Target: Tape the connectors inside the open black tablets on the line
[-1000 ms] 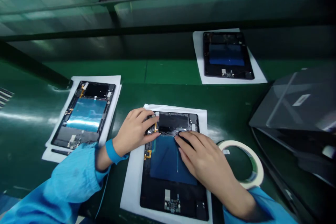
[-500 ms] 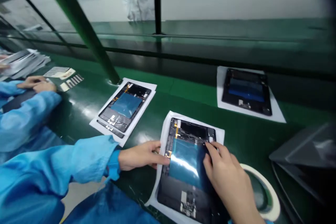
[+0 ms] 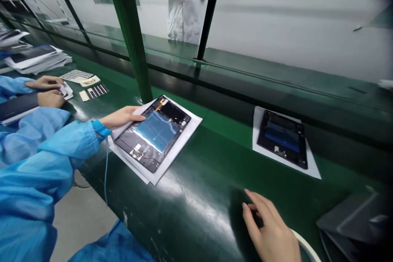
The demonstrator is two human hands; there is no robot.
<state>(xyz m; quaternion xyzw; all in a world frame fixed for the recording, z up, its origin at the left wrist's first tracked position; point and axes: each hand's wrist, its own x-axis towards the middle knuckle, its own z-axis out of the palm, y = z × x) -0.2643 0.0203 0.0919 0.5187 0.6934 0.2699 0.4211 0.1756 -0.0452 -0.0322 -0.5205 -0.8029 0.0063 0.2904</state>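
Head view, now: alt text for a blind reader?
The left hand holds an opened tablet by its edge, on white paper over a green bench. The right hand is apart, fingers parted; a second tablet lies beyond.

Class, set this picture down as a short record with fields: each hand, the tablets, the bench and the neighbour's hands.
Left hand: gripping the side of an opened tablet, thumb on top
Opened tablet: inner parts facing up, on white sheets
Right hand: holding nothing, fingers loosely curved, beside a partly visible tape roll
Second tablet: also opened, on white paper, toward the right
Bench: green, glossy
Co-worker's hands: far left, at a small white item
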